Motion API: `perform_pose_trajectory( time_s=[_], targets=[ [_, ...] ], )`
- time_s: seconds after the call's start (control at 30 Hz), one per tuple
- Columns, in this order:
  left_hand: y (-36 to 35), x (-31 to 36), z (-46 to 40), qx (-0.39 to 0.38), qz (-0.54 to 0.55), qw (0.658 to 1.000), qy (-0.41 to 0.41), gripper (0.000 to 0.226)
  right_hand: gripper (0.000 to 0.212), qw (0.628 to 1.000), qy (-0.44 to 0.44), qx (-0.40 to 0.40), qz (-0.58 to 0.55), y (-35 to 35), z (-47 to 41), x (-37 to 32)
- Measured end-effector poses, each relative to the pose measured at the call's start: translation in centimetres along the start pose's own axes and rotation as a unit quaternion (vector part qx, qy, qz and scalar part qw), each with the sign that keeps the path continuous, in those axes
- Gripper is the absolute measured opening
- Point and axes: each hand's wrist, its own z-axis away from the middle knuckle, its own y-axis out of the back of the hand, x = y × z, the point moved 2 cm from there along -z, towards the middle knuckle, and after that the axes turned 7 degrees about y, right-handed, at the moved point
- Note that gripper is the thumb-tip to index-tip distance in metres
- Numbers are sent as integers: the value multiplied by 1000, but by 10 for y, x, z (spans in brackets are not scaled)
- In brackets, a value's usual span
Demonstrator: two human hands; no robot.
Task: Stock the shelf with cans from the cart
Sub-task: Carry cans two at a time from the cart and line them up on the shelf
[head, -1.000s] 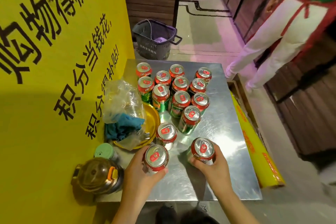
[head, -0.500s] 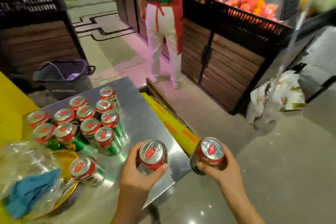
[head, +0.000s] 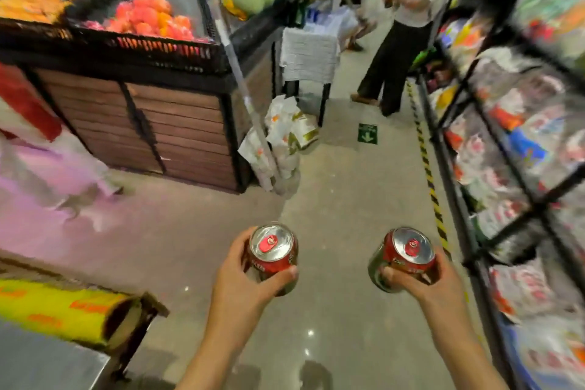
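Left hand grips 1 can (upright); right hand another can.

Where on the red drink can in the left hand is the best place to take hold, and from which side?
Around its round side wall, below the top rim, coming from the side. The red aluminium can with a silver lid stands nearly upright, lid up, and the left hand already has that grip: thumb across the near face, fingers behind. The right hand holds its tilted can likewise.
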Motion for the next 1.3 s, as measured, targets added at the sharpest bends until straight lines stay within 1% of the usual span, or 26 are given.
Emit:
perform_pose_trajectory(
  time_s=[0.07,0.13,0.2,0.33,0.5,0.57,0.67,0.8,0.9,0.97,1.07,1.13,1.2,1.27,1.3],
  targets=[
    [-48,8,-8,-43,-10,999,-10,62,80,998,-7,57,-2,46,0,9],
    [-91,15,-15,-88,-22,996,-17,60,65,993,-19,115,-7,85,3,15],
    [-130,18,-22,-138,-33,990,-17,60,58,986,-35,164,-14,117,8,22],
    [-205,28,-41,-233,-68,970,-26,67,60,959,-63,275,-30,172,20,33],
    [-312,41,-73,-335,-83,938,-37,66,65,913,-89,397,-23,230,16,45],
    [-355,48,-86,-383,-91,919,-42,65,65,894,-101,437,-23,251,7,49],
    [-421,62,-107,-439,-103,891,-60,72,70,866,-113,487,-15,280,-9,52],
    [-509,84,-125,-502,-115,853,-88,62,68,822,-115,557,-14,314,-28,54],
    [-570,97,-125,-551,-123,819,-104,67,75,783,-115,611,-18,334,-31,55],
    [-605,103,-116,-580,-129,797,-111,69,77,755,-116,645,-25,347,-26,57],
    [-650,107,-91,-616,-143,765,-120,65,72,715,-119,688,-36,368,-11,58],
    [-676,107,-68,-648,-151,735,-126,65,71,689,-126,713,-36,386,1,59],
    [-698,106,-42,-673,-154,712,-128,64,72,675,-128,726,-29,408,14,60],
    [-718,109,-12,-688,-155,698,-122,57,77,667,-126,734,-22,432,25,60],
    [-728,110,3,-696,-154,691,-119,56,76,664,-125,737,-17,446,32,60]
  ],
)
